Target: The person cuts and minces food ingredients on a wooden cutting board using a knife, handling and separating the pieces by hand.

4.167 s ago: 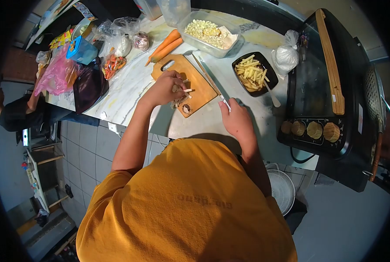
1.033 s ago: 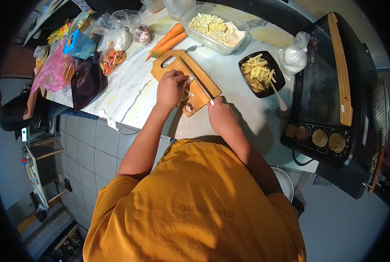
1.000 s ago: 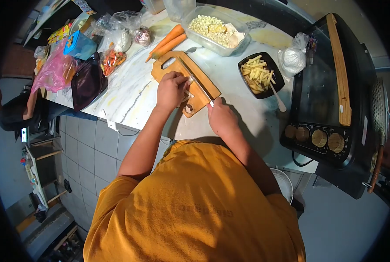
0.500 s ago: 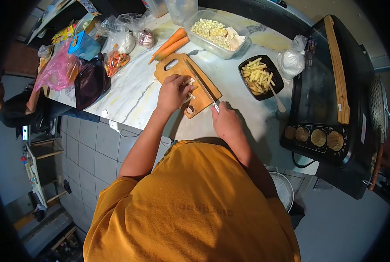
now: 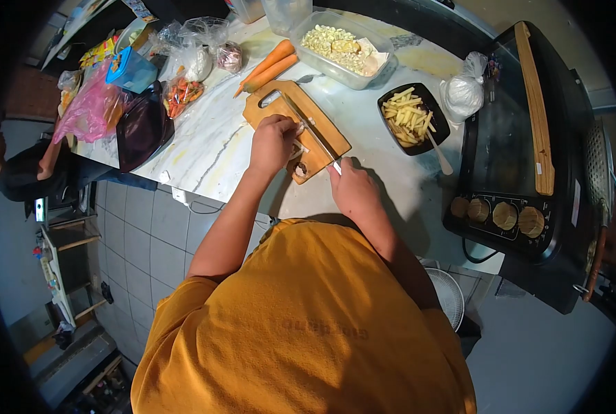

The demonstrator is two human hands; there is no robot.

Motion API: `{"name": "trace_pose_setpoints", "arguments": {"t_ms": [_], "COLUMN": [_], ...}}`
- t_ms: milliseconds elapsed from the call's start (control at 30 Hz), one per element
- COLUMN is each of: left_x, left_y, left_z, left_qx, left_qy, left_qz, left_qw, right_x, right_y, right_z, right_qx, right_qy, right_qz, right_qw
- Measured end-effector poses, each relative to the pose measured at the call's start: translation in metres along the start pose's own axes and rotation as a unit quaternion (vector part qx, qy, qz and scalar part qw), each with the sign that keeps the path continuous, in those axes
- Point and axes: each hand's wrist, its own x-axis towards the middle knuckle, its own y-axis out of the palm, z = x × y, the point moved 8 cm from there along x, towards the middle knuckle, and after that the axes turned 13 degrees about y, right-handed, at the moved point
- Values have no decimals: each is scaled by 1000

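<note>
A wooden cutting board point(image 5: 329, 133) with a handle hole lies on the marble counter. My right hand point(image 5: 355, 189) is wrapped round the handle of a knife point(image 5: 312, 131), whose blade slants up and left across the board. Beside the blade, my left hand point(image 5: 273, 143) has its fingers bent together on a small pale piece of food, partly hidden and too small to name. Pale slivers point(image 5: 297, 148) lie near its fingertips. A pale piece with a brown patch point(image 5: 300, 170) rests at the board's near corner.
Carrots point(image 5: 272, 71) and a plastic tub point(image 5: 356, 77) of chopped pale pieces sit behind the board. To the right are a black bowl point(image 5: 409, 117) of cut strips with a spoon, a tied bag point(image 5: 465, 91) and an oven point(image 5: 504, 138). Another person point(image 5: 35, 169) is at far left.
The knife blade has shifted left, closer to my left fingertips, and my right hand has moved slightly left with it. My left hand stays nearly in place.
</note>
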Motion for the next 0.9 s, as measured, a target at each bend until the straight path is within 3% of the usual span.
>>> {"name": "trace_pose_setpoints", "arguments": {"t_ms": [900], "left_x": [3], "left_y": [6], "left_z": [14], "left_qx": [-76], "left_qy": [-23], "left_qz": [16], "left_qw": [997], "right_x": [11], "right_y": [12], "right_z": [1], "right_qx": [-10], "right_qy": [25], "right_qz": [25], "right_qw": [999]}}
